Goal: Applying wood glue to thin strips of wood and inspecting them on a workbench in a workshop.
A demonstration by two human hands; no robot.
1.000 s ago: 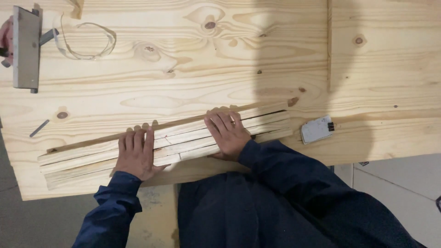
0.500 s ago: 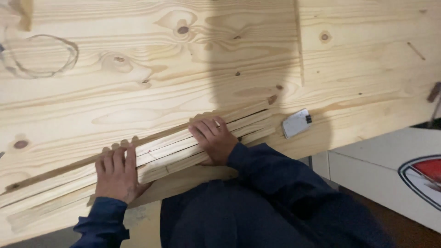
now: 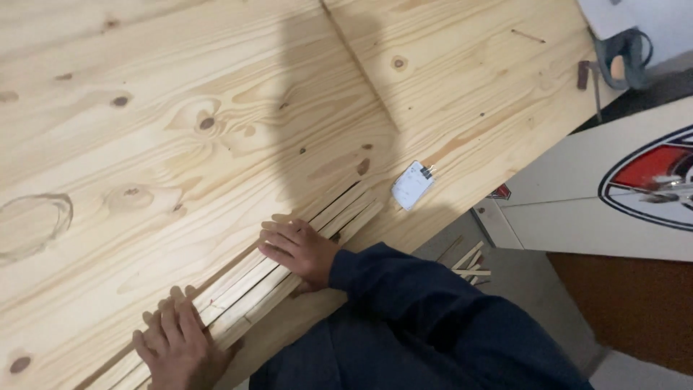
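While my camera tilts over the pine workbench (image 3: 216, 65), both my hands lie flat, palms down, on a row of thin wooden strips (image 3: 249, 285) set side by side along the bench's near edge. My left hand (image 3: 173, 343) presses on the strips at the lower left of the head view, fingers spread and straight, gripping nothing. My right hand (image 3: 299, 249) rests further along the same strips, fingers (image 3: 278, 238) extended and close together, likewise open and only pressing down. The strips run diagonally from the bottom left up toward the middle of the frame, their far ends (image 3: 357, 206) reaching past my right hand. Just beyond those ends, a small white rectangular device (image 3: 413, 185) lies on the bench, near the strips but apart from them. A faint ring-shaped mark (image 3: 32, 224) shows on the wood at the far left, though it is too blurred to tell what it is. Off the bench's edge, loose wood offcuts (image 3: 469, 263) lie on the floor beside a white panel (image 3: 577, 209) bearing a red and black emblem. Dark blue sleeves (image 3: 404, 289) cover my arms.
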